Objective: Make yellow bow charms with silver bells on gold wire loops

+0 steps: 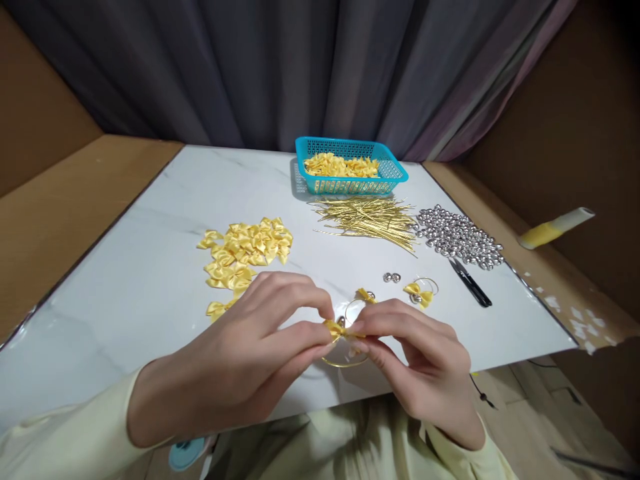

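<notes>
Near the front of the table, my left hand (265, 340) and my right hand (420, 357) meet fingertip to fingertip. Between them they pinch a yellow satin bow (336, 328), the left hand at its left loop and the right hand at its right loop. A silver bell (341, 321) shows at the bow's middle. A thin gold wire (345, 365) curves in a loop below the fingers. Just beyond my right fingers lies another bow with a bell and a wire ring (367, 295). A further finished-looking bow (419, 293) with bell and ring rests to the right.
Loose yellow bows (245, 250) lie at left. A blue basket (397, 175) of bows stands at the back, behind gold wires (367, 217). Silver bells (457, 237) are heaped at right near black thread snips (471, 283). Two bells (392, 277) lie apart. A yellow-white roll (555, 228) is beyond the right edge.
</notes>
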`<state>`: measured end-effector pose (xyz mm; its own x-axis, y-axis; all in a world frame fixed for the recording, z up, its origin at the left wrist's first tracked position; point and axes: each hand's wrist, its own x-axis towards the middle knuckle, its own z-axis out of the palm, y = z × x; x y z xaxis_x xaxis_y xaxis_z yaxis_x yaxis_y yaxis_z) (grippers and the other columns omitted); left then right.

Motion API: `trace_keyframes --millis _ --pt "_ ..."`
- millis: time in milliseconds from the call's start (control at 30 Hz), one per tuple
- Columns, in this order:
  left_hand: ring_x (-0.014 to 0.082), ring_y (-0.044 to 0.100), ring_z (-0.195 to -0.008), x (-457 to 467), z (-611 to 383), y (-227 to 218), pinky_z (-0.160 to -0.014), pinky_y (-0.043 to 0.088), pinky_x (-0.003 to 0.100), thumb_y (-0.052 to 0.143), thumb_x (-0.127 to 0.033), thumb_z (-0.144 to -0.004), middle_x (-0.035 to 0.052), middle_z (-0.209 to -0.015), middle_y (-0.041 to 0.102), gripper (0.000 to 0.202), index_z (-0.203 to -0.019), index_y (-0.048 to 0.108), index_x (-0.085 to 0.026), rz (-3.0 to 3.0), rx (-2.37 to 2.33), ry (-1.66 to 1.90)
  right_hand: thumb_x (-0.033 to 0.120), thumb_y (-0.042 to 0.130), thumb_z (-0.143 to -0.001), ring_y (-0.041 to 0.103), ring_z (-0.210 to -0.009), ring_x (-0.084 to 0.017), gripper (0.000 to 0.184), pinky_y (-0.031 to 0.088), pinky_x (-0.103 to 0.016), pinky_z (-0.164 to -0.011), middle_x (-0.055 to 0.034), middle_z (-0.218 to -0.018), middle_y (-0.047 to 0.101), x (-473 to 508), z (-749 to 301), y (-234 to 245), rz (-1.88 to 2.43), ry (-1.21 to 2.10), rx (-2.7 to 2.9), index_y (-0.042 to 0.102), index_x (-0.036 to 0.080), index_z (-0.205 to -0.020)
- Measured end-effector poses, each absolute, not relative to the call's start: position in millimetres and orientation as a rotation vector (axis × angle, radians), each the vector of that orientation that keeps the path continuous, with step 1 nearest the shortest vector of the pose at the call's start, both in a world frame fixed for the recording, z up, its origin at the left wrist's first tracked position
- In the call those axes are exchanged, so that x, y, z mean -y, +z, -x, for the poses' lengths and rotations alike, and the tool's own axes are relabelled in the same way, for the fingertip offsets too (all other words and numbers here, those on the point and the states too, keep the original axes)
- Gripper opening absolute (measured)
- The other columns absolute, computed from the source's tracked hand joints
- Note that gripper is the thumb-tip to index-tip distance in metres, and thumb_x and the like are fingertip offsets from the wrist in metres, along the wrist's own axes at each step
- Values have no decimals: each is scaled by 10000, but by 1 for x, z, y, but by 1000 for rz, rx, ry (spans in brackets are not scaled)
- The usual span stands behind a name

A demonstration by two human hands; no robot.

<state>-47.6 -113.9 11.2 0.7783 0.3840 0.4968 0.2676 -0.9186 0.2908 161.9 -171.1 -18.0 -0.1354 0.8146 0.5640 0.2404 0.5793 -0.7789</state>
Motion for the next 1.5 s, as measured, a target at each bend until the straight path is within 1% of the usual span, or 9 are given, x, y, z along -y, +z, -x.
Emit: trace_keyframes --millis 300,567,667,767,933,1033,1167,1267,1500 --pt "187 515 -1038 112 46 9 -903 391 340 494 -61 -905 58 -1089 594 142 -966 553 -174 -2745 -545 796 -55 579 -810 641 -807 -148 268 534 -280 -715 -64 -871 675 170 -161 -16 901 645 1698 665 139 -974" --pt "126 612 -934 106 44 5 -838 473 246 514 -107 -925 -1 -1002 664 194 -1086 537 -213 -2496 -647 723 -17 595 -824 643 -794 -153 250 539 -284 -700 -57 -862 690 170 -162 -17 906 700 1686 673 161 -982" --pt "141 609 -937 105 44 5 -837 479 265 511 -121 -931 25 -1003 663 194 -1089 578 -211 -2493 -580 728 26 619 -830 631 -754 -146 209 535 -268 -633 -49 -854 692 169 -161 -19 949 757 1660 676 172 -969" --pt "160 597 -944 105 44 4 -846 467 296 529 -122 -919 44 -1011 655 184 -1061 611 -207 -2538 -545 770 77 637 -839 630 -739 -147 169 546 -258 -597 -48 -857 695 168 -161 -20 980 806 1624 679 188 -958" --pt "130 609 -894 105 43 3 -826 464 248 540 -70 -900 21 -947 678 183 -1022 612 -184 -2467 -544 746 116 646 -844 662 -761 -147 145 592 -251 -630 -51 -890 700 168 -163 -22 1000 906 1583 687 198 -957" --pt "107 625 -848 105 43 5 -768 474 202 520 -64 -903 2 -909 686 169 -977 615 -183 -2421 -605 777 130 665 -829 682 -759 -143 171 611 -248 -657 -51 -917 702 168 -165 -22 1057 977 1542 670 199 -985" --pt "106 641 -756 104 42 6 -680 486 194 498 -88 -911 -11 -836 695 158 -907 620 -190 -2403 -679 779 108 647 -817 681 -680 -130 227 604 -227 -613 -25 -809 692 168 -165 -21 1142 1033 1514 627 194 -1026" --pt "116 644 -760 104 42 3 -679 492 208 473 -85 -918 3 -841 697 178 -927 619 -188 -2434 -676 771 94 608 -833 664 -626 -116 220 587 -218 -602 -7 -752 683 169 -164 -18 1165 1036 1536 609 191 -1031" --pt "124 633 -858 105 44 -1 -763 491 202 448 -56 -925 26 -942 674 221 -1028 592 -188 -2517 -570 682 90 624 -836 653 -677 -98 207 570 -180 -633 -12 -806 691 173 -162 -15 1160 874 1569 629 183 -1021"
